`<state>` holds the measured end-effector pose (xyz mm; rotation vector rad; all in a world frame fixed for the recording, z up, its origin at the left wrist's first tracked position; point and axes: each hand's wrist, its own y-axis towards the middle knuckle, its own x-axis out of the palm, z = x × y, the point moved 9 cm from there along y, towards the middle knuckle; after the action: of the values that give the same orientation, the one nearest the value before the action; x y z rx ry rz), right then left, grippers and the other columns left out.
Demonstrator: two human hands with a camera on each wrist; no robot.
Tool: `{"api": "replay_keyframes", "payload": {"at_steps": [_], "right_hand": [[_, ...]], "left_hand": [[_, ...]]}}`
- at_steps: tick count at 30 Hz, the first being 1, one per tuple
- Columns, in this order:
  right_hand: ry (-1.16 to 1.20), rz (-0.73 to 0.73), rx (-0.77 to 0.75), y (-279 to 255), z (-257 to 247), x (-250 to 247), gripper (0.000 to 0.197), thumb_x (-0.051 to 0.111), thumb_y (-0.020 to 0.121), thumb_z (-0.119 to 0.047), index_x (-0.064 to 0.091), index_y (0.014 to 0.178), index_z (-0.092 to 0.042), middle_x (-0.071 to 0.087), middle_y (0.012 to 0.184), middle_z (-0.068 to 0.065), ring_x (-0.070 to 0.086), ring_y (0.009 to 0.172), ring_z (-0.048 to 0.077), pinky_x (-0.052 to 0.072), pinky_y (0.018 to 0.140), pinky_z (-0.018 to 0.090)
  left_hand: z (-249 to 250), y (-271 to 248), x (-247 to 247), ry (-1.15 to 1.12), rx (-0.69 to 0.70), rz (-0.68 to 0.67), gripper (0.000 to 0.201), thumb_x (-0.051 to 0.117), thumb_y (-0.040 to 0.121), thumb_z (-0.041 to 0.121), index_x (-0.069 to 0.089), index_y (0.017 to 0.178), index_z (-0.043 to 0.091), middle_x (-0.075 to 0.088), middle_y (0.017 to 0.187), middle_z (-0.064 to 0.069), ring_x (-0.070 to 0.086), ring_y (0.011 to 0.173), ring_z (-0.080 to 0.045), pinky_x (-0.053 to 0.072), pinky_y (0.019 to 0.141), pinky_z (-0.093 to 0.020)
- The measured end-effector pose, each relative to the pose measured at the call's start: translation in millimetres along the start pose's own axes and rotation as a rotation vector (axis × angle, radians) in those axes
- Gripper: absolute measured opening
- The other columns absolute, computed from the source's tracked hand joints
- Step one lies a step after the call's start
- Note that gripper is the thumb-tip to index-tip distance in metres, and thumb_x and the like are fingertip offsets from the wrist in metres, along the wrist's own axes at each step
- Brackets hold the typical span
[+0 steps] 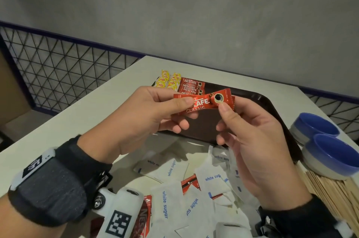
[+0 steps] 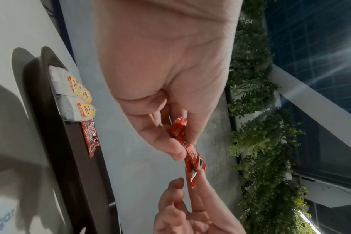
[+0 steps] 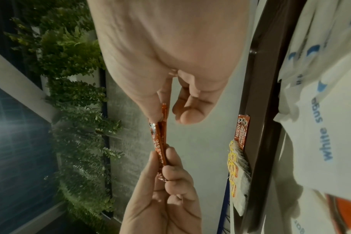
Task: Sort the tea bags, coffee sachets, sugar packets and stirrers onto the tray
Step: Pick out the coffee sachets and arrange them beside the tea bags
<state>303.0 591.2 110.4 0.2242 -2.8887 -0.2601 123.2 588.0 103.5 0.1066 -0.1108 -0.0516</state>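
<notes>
Both hands hold red coffee sachets (image 1: 202, 102) in the air above the dark brown tray (image 1: 272, 109). My left hand (image 1: 180, 105) pinches the sachets' left end between thumb and fingers. My right hand (image 1: 225, 109) pinches the right end by the cup picture. The wrist views show two sachets (image 2: 190, 152) pressed flat together (image 3: 160, 142). On the tray's far left corner lie yellow-tagged tea bags (image 1: 169, 81) and a row of red coffee sachets (image 1: 191, 87). White sugar packets (image 1: 174, 199) lie in a loose heap on the table near me, with more red sachets (image 1: 189, 182) among them.
Two blue-and-white bowls (image 1: 328, 152) stand at the right, by the tray's edge. A bundle of wooden stirrers (image 1: 334, 197) lies below them. A wire mesh fence (image 1: 64, 74) runs behind the white table (image 1: 77, 121), and a grey wall rises beyond.
</notes>
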Motion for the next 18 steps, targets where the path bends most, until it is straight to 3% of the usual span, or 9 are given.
{"api": "replay_keyframes", "payload": {"at_steps": [2, 6, 10, 14, 18], "right_hand": [[0.035, -0.006, -0.005, 0, -1, 2, 0.031, 0.073, 0.077, -0.023, 0.077, 0.106, -0.013, 0.073, 0.101, 0.014, 0.061, 0.074, 0.018, 0.052, 0.057, 0.029], [0.003, 0.038, -0.07, 0, -6, -1, 0.03, 0.072, 0.077, -0.014, 0.075, 0.106, -0.01, 0.074, 0.081, 0.004, 0.066, 0.068, 0.018, 0.059, 0.061, 0.028], [-0.04, 0.075, -0.084, 0, -7, -5, 0.024, 0.072, 0.079, -0.009, 0.076, 0.103, -0.012, 0.074, 0.079, 0.006, 0.069, 0.068, 0.018, 0.063, 0.063, 0.03], [-0.001, 0.075, 0.005, 0, 1, -5, 0.028, 0.072, 0.078, -0.01, 0.076, 0.105, -0.014, 0.076, 0.085, 0.007, 0.067, 0.069, 0.014, 0.059, 0.06, 0.026], [0.124, 0.109, 0.174, 2, 20, -12, 0.02, 0.07, 0.086, -0.003, 0.078, 0.103, -0.009, 0.076, 0.088, 0.016, 0.065, 0.067, 0.014, 0.059, 0.06, 0.022]], "left_hand": [[-2, 0, 1, -0.002, -0.021, -0.004, 0.022, 0.075, 0.081, 0.021, 0.082, 0.094, 0.005, 0.078, 0.091, -0.018, 0.066, 0.062, -0.016, 0.053, 0.053, -0.019], [-5, -2, 2, 0.031, -0.052, -0.026, 0.022, 0.078, 0.077, 0.02, 0.082, 0.094, 0.006, 0.079, 0.093, -0.019, 0.071, 0.064, -0.018, 0.054, 0.052, -0.02], [-3, -4, 4, -0.001, -0.079, -0.015, 0.033, 0.072, 0.08, 0.033, 0.079, 0.098, 0.006, 0.079, 0.094, -0.02, 0.075, 0.068, -0.023, 0.057, 0.051, -0.02], [0, -4, 1, 0.0, -0.083, 0.019, 0.035, 0.072, 0.08, 0.037, 0.081, 0.094, 0.006, 0.078, 0.09, -0.019, 0.076, 0.07, -0.025, 0.059, 0.053, -0.023], [-2, -1, -7, -0.032, -0.074, 0.086, 0.033, 0.072, 0.083, 0.031, 0.079, 0.097, 0.002, 0.078, 0.092, -0.02, 0.074, 0.069, -0.024, 0.059, 0.053, -0.023]]}}
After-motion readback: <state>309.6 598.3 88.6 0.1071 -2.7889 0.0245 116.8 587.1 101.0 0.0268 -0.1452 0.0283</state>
